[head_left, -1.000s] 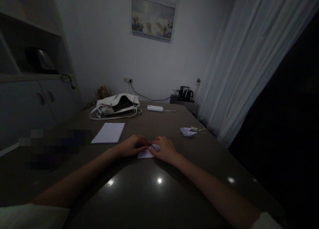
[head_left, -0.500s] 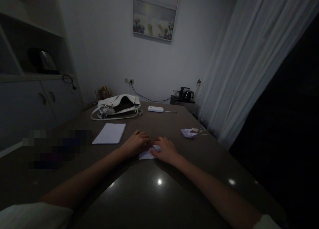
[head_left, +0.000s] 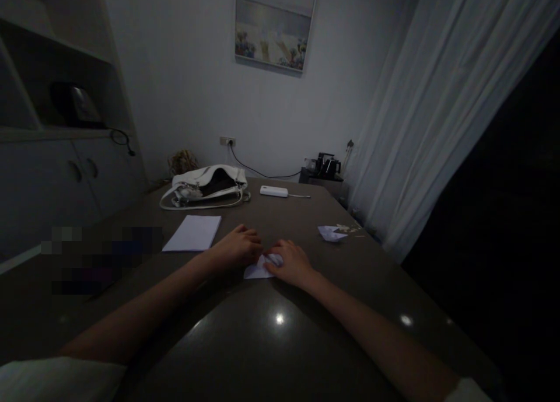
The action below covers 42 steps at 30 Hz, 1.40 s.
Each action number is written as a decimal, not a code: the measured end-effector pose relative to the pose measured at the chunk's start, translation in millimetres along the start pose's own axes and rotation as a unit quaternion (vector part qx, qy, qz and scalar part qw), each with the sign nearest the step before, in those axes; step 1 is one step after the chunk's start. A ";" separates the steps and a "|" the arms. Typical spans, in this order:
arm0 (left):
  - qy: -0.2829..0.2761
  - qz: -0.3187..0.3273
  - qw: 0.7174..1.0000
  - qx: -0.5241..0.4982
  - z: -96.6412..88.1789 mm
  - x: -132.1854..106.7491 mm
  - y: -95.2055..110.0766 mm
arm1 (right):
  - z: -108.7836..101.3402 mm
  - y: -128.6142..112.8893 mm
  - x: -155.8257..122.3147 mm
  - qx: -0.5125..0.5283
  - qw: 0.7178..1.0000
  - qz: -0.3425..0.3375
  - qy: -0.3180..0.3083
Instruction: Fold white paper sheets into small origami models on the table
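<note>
A small folded white paper (head_left: 258, 269) lies on the dark table (head_left: 271, 338) in front of me. My left hand (head_left: 238, 247) rests on its left upper part with the fingers curled down onto it. My right hand (head_left: 291, 263) presses on its right side, fingertips pinched on the paper's edge. Most of the paper is hidden under both hands. The room is dim.
A stack of white sheets (head_left: 192, 233) lies to the left. A white handbag (head_left: 205, 186) and a white power bank (head_left: 273, 191) with a cable sit further back. Another folded paper piece (head_left: 331, 233) lies near the right table edge, by the curtain (head_left: 437, 110).
My left hand has shifted slightly up and left off the paper's middle. The right hand stays pressed on the paper. The view has drifted a little.
</note>
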<state>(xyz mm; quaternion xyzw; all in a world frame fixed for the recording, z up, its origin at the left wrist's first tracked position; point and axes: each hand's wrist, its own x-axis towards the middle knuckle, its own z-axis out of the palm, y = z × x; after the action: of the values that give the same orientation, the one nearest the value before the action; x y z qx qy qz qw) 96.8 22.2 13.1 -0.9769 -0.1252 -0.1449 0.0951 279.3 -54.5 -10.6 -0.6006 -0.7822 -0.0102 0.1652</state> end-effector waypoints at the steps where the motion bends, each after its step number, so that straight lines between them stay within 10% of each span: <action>1: -0.004 0.003 1.000 -0.001 -1.3 0.2 0.4 | -0.3 -0.1 -0.1 0.000 1.000 0.001 -0.003; 42: -0.122 -0.125 0.957 -0.231 -6.4 -11.6 5.3 | 4.5 4.2 -1.0 0.013 1.000 -0.009 0.001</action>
<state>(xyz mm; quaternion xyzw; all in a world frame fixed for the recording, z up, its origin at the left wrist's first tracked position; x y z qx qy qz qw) 85.8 13.2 14.8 -0.9591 -0.2199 -0.0602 -0.1677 282.3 -53.4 -15.9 -0.5912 -0.7877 -0.0021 0.1734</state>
